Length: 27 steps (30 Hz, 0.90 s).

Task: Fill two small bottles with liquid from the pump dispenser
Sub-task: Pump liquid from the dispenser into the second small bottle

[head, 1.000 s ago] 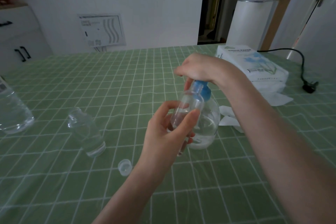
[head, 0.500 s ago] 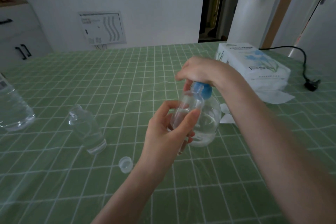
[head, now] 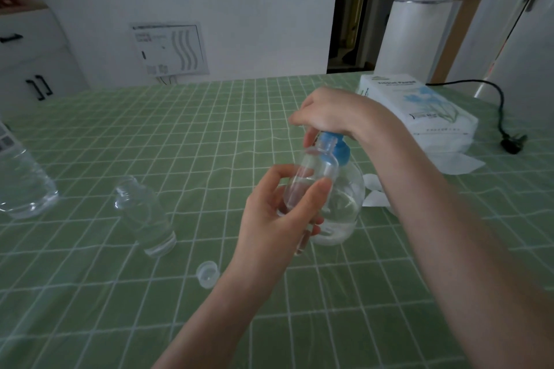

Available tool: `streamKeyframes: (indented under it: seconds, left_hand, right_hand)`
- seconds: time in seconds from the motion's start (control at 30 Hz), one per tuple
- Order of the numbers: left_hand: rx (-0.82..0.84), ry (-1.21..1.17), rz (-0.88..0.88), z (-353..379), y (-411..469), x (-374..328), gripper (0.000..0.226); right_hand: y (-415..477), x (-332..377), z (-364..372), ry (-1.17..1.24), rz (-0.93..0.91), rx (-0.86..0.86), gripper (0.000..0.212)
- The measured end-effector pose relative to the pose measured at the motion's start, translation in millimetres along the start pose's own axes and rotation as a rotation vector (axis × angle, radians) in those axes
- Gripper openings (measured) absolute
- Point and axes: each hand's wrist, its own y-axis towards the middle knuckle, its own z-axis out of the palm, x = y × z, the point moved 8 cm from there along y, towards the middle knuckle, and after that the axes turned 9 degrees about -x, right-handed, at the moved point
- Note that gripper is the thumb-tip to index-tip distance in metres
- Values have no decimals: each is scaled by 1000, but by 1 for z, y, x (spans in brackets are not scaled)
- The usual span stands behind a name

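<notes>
My left hand grips a small clear bottle tilted, its open neck up under the blue pump head. The round clear pump dispenser stands on the green checked tablecloth behind that bottle, partly filled with liquid. My right hand lies over the pump top with fingers curled round it; the nozzle itself is hidden. A second small clear bottle stands uncapped to the left, and a small clear cap lies in front of it.
A large clear water bottle stands at the left edge. A white tissue pack and loose tissues lie at the right, with a black cord and plug beyond. A white bin stands behind the table.
Both hands, the held bottle and the dispenser keep about the same pose; only the camera view shifts slightly.
</notes>
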Motion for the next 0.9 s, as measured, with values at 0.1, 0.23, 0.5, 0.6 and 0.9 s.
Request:
streamKeyframes:
  seconds: [0.1, 0.23, 0.5, 0.6, 0.9]
  left_hand:
    - [-3, -2, -6, -1, -1, 2, 35]
    - [-6, 8, -17, -2, -2, 4, 35]
    - [-4, 4, -6, -1, -1, 1, 36]
    - [0, -10, -8, -1, 0, 0, 35]
    - [5, 23, -4, -1, -2, 4, 36]
  right_hand:
    - [2, -2, 4, -7, 2, 2, 36]
    - [1, -6, 11, -13, 15, 34, 38]
    - [-1, 5, 1, -34, -57, 7, 38]
    - [0, 6, -1, -61, -58, 26, 39]
    - [1, -3, 12, -55, -19, 73, 47]
